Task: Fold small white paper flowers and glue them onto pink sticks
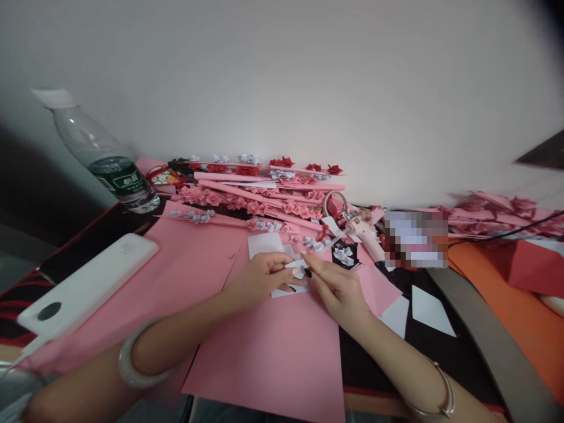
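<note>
A small piece of folded white paper (296, 265) is pinched between both hands above a large pink paper sheet (273, 358). My left hand (268, 276) grips it from the left, thumb and fingers closed. From the right, my right hand (335, 285) presses it with closed fingertips. How the paper is folded is partly hidden by the fingers. White paper pieces (264, 244) lie just behind and below the hands. Beyond them rests a white paper flower (345, 255), near a pale pink glue gun (363, 232).
Pink rolled paper (242, 197) and red paper flowers (282, 162) line the wall. At left are a tilted-looking water bottle (118, 170) and a white power bank (88, 285). A tape roll (326, 202), a white paper square (432, 310) and orange material (493, 294) lie right.
</note>
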Demonstrator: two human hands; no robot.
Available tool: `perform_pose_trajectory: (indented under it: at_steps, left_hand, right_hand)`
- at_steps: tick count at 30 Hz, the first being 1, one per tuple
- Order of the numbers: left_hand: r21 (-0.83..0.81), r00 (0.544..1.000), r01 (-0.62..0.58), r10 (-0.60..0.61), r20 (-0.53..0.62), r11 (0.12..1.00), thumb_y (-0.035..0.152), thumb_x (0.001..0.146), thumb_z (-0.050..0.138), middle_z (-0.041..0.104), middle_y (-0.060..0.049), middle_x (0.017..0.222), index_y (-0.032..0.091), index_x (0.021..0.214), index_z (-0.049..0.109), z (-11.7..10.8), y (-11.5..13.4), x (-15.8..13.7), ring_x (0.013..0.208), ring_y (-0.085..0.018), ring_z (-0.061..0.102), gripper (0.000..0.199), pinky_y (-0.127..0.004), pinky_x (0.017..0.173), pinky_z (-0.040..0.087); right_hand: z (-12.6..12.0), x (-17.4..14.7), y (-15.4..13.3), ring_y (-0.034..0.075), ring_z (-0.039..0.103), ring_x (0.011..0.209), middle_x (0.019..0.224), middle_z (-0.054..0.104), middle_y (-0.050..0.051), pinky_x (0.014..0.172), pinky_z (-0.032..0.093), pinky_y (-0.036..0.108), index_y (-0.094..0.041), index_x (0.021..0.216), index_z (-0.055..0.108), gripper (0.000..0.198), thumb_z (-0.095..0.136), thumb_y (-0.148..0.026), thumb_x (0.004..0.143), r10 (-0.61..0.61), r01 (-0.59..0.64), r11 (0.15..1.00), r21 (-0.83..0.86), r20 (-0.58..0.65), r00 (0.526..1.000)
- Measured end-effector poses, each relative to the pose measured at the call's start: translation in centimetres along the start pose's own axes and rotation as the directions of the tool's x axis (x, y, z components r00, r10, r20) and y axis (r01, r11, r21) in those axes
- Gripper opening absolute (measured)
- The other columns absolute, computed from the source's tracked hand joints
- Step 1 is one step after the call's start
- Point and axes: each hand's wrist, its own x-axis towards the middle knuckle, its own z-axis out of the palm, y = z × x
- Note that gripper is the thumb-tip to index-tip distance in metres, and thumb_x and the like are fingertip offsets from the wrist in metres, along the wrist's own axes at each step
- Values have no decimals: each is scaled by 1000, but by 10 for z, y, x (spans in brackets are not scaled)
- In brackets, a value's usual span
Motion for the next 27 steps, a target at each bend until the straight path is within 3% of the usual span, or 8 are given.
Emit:
perform_pose_trajectory:
  at_steps: [6,9,11,15,19,21,23,27]
  left_hand:
    - [-26,1000,28,-28,-9,999,34,79,55,67,-5,92,15,93,61,-1,-1,0,89,-20,65,24,-29,74,52]
    - [-30,999,35,-36,-9,999,34,79,55,67,-6,91,15,93,62,-1,0,-1,89,-20,65,24,-29,75,52]
    - [-32,999,37,-37,-3,999,33,79,56,67,-5,88,15,91,62,0,0,-1,88,-20,65,22,-29,75,52]
    - [-36,1000,28,-27,15,999,31,79,57,67,-4,82,15,84,62,3,2,-3,89,-20,65,18,-29,74,52]
    - [1,1000,5,-5,24,1000,31,79,56,67,-5,81,14,83,62,4,3,-5,85,-19,65,18,-30,73,53]
    - [-4,1000,1,-1,30,1000,32,79,55,66,-5,80,14,83,61,4,3,-5,84,-19,65,19,-29,72,53]
    - [-32,999,9,-8,34,999,33,80,54,65,-4,80,13,82,61,4,4,-5,84,-19,65,21,-29,71,54]
    - [-77,998,47,-44,39,996,36,79,55,65,-6,82,12,83,60,4,6,-5,82,-20,66,25,-29,71,53]
  right_hand:
    - [-2,2,-2,19,53,111,128,50,5,90,45,36,-26,126,47,44,41,-10,85,-66,66,995,-74,-4,998]
    - [-2,2,-3,19,52,112,125,54,5,92,43,37,-26,120,54,41,44,-10,84,-27,27,999,24,-21,999]
    - [-1,3,-4,20,53,111,120,58,6,94,42,38,-25,110,61,35,48,-10,82,65,-59,986,158,-32,997]
    - [3,4,-3,21,54,110,111,63,6,91,44,38,-23,88,67,16,57,-15,79,291,-262,837,479,15,957]
    - [7,4,-2,21,57,105,109,64,6,82,48,34,-20,77,65,3,61,-20,76,380,-352,696,626,95,920]
    - [7,4,-2,21,59,102,106,65,6,81,48,34,-20,75,64,4,60,-19,77,376,-341,716,609,76,923]
    - [5,4,-2,21,59,101,104,66,7,82,47,35,-20,76,64,8,58,-16,79,321,-282,797,535,22,947]
    - [-2,6,-1,20,59,98,103,65,8,84,45,37,-21,82,65,16,52,-11,80,72,-55,965,255,-61,996]
